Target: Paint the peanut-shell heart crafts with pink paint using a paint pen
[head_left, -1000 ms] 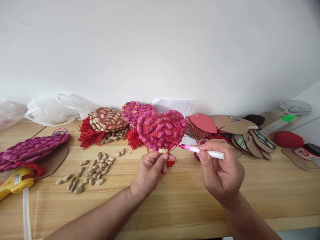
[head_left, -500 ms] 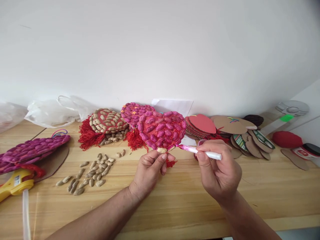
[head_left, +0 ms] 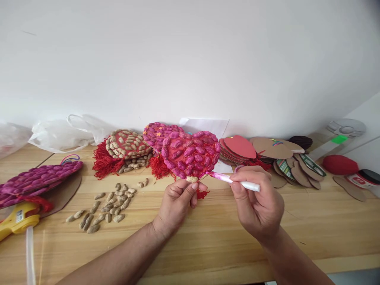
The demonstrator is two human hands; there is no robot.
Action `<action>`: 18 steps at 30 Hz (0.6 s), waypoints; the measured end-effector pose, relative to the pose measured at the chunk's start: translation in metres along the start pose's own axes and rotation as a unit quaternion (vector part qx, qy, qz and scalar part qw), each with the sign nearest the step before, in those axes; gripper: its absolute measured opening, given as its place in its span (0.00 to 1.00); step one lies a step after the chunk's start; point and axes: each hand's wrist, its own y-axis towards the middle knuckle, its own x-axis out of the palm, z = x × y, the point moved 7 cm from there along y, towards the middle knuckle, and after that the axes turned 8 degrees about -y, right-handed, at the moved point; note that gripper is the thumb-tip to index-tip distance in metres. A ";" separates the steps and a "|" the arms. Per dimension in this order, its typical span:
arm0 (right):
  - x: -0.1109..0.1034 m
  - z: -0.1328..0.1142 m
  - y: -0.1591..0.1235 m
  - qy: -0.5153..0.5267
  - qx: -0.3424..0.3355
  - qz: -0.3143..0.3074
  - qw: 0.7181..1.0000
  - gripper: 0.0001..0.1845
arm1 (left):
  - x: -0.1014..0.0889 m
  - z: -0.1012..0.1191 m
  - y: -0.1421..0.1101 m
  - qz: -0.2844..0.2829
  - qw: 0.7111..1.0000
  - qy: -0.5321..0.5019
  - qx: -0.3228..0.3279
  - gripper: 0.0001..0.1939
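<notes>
My left hand (head_left: 177,204) pinches the lower tip of a red heart-shaped card (head_left: 190,155) covered with pink-painted peanut shells and holds it upright above the wooden table (head_left: 208,237). One unpainted peanut (head_left: 192,179) sits at the heart's point, just above my thumb. My right hand (head_left: 257,206) grips a white brush (head_left: 234,181) with a pink-stained tip. The tip touches the heart's lower right edge, close to the bare peanut.
Loose unpainted peanuts (head_left: 107,204) lie left of my hands. Behind stand finished peanut hearts with red tassels (head_left: 127,148). A purple heart (head_left: 35,180) and a yellow glue gun (head_left: 16,219) are at far left. Cardboard cut-outs (head_left: 276,156) pile up at the right, plastic bags (head_left: 65,130) by the wall.
My right hand and the brush have shifted a little to the left, bringing the pink tip closer to the heart's point. The left hand holds the heart nearly still.
</notes>
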 end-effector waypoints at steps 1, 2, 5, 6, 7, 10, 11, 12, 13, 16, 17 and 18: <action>0.000 0.000 0.000 -0.003 0.000 0.000 1.000 0.09 | 0.000 0.000 0.000 0.000 1.000 -0.002 0.000 0.14; -0.001 0.000 0.001 -0.006 0.000 0.002 1.000 0.09 | 0.000 0.000 0.000 0.001 1.000 -0.003 0.000 0.14; -0.003 -0.001 0.001 -0.002 0.001 0.011 1.000 0.10 | -0.001 0.000 0.000 0.003 1.000 -0.007 -0.002 0.14; -0.002 -0.001 0.001 0.002 0.000 0.008 1.000 0.10 | -0.001 0.000 -0.001 0.004 1.000 -0.009 -0.003 0.14; -0.001 -0.001 0.001 0.004 -0.002 0.004 1.000 0.11 | -0.001 -0.001 -0.001 0.005 1.000 -0.010 -0.005 0.14; 0.000 0.000 0.000 -0.002 -0.001 0.000 1.000 0.10 | -0.002 -0.003 -0.001 0.003 1.000 -0.020 -0.011 0.13; 0.000 0.000 0.000 -0.004 0.001 0.003 1.000 0.10 | -0.002 -0.004 -0.001 0.001 1.000 -0.024 -0.012 0.13; -0.001 0.001 0.000 -0.004 0.004 0.007 1.000 0.10 | -0.002 -0.004 -0.001 -0.001 1.000 -0.028 -0.012 0.13; -0.001 0.001 0.000 -0.001 0.005 0.010 1.000 0.10 | -0.002 -0.004 -0.001 -0.002 0.999 -0.033 -0.013 0.13; 0.000 0.001 0.000 0.008 0.003 0.005 1.000 0.10 | -0.001 -0.003 0.000 -0.002 0.999 -0.049 -0.017 0.13; 0.000 0.000 0.000 0.008 0.001 0.002 1.000 0.11 | 0.000 -0.002 0.000 -0.001 0.998 -0.055 -0.020 0.13; 0.000 0.000 0.000 0.007 0.001 -0.001 1.000 0.10 | 0.001 -0.001 0.000 0.001 0.998 -0.060 -0.023 0.13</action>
